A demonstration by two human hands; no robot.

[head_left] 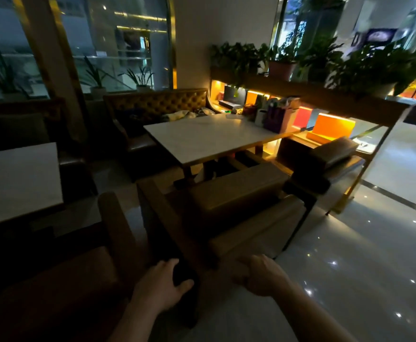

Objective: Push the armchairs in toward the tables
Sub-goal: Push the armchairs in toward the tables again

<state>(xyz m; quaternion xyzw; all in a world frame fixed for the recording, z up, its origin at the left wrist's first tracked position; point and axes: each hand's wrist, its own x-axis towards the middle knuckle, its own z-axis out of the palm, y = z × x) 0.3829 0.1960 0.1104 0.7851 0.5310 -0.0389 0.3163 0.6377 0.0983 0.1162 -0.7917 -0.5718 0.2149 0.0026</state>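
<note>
While dim, still readable:
left hand (pixel 163 283): grip clamped on armchair (pixel 229 206) back, dark left corner
right hand (pixel 261 276): grip curled over back's top edge
armchair: seat facing surface (pixel 209 137), front near its edge
second armchair (pixel 325 164): right, beside surface
sofa (pixel 157 104): far side

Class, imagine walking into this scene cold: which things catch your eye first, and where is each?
Two hands, left hand and right hand, grip the back of an armchair at the bottom centre. Beyond it stands a pale table, and glowing orange shelves under leafy plants light the right.
</note>
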